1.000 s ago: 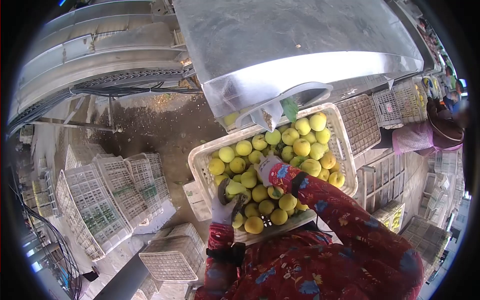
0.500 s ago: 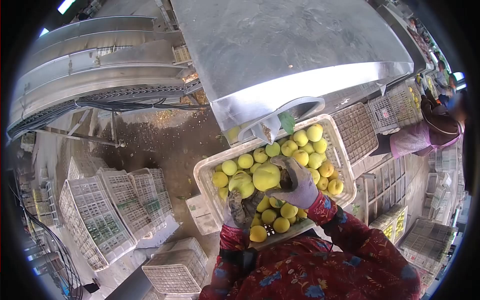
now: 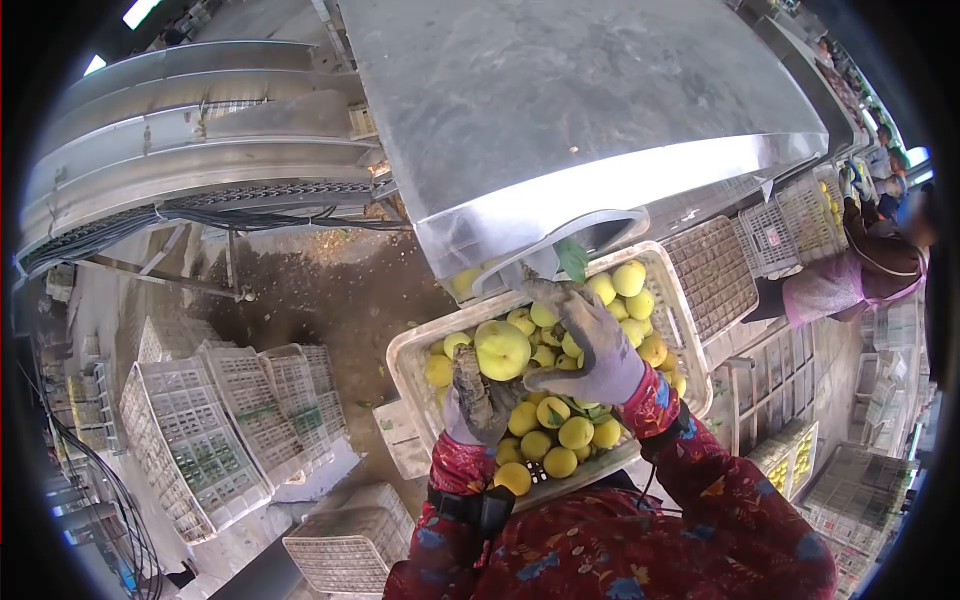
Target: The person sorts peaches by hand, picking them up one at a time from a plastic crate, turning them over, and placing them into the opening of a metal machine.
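My left hand [image 3: 478,405], in a dirty grey glove, has its fingers curled around a large yellow-green peach [image 3: 502,350] above the crate. My right hand [image 3: 598,355], also gloved, is open over the fruit, thumb apart from the stretched fingers, with nothing seen in its grip. Beneath both hands is a pale plastic crate [image 3: 697,350] of yellow peaches [image 3: 575,432], some with green leaves among them. Close to my right fingertips, a green leaf [image 3: 572,259] hangs at the metal chute's mouth [image 3: 530,262].
A broad metal machine top [image 3: 590,90] lies ahead. Stacked crates [image 3: 195,440] stand at left, and another crate [image 3: 350,545] lies below them. Brown crates [image 3: 708,270] are at right, near a person in a lilac apron [image 3: 825,290]. Cables [image 3: 270,215] run along a metal frame.
My right hand has opened and moved up toward the chute, without the peach it held. My left hand's peach is now raised higher, and a different side of it may be showing.
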{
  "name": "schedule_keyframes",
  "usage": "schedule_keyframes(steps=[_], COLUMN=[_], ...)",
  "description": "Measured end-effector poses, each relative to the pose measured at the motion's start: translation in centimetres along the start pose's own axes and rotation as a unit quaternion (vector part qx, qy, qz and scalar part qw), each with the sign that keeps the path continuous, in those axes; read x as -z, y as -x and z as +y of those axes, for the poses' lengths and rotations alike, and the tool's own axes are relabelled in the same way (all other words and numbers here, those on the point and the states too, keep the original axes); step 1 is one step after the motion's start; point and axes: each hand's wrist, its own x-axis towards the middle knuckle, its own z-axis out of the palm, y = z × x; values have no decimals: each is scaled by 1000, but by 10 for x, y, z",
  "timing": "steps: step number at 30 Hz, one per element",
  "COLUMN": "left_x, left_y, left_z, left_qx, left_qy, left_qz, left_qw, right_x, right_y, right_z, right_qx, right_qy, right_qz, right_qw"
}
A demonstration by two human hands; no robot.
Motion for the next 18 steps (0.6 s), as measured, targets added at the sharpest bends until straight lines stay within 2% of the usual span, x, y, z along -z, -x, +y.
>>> schedule_keyframes(steps=[1, 2, 4, 5, 6, 7, 8, 9, 10, 13, 15, 16, 17, 18], left_x=[8, 15, 8, 5, -2, -3, 4, 17, 27, 9, -3, -1, 4, 9], left_y=[1, 1, -5, -8, -9, -5, 0, 8, 14, 24, 26, 24, 19, 11], left_z=[-9, -18, -13, -10, -3, 3, -6, -22, -37, -81, -109, -116, -119, -118], left_qx=[-85, -168, -140, -24, 96, 118, 93, 72, 45, 35, 33, 77, 120, 161], left_qy=[-230, -445, -387, -103, 192, 57, -84, -225, -358, -600, -719, -706, -694, -682], left_qz=[-10, -20, -40, -49, -51, 41, 36, 25, 9, -73, -121, -148, -173, -194], left_qw=[970, 880, 910, 993, 975, 990, 991, 972, 932, 796, 684, 688, 688, 686], right_x=[0, -3, -12, -15, -20, -22, -29, -44, -46, -27, 8, 22, 32, 36], right_y=[6, 12, 19, 18, 16, 0, -19, -37, -44, -49, -22, 0, 28, 58], right_z=[-10, -9, -2, 4, 21, 29, 37, 55, 68, 77, 62, 56, 64, 77], right_qx=[41, 28, 5, -15, -31, -43, -60, -79, -80, -53, -133, -182, -148, -108], right_qy=[17, 34, 67, 95, 135, 173, 211, 245, 260, 267, 33, -74, 46, 162], right_qz=[-42, -21, 21, 52, 69, 81, 93, 62, 53, 71, 59, 43, -67, -175], right_qw=[998, 999, 998, 994, 988, 981, 971, 964, 961, 960, 989, 980, 986, 965])
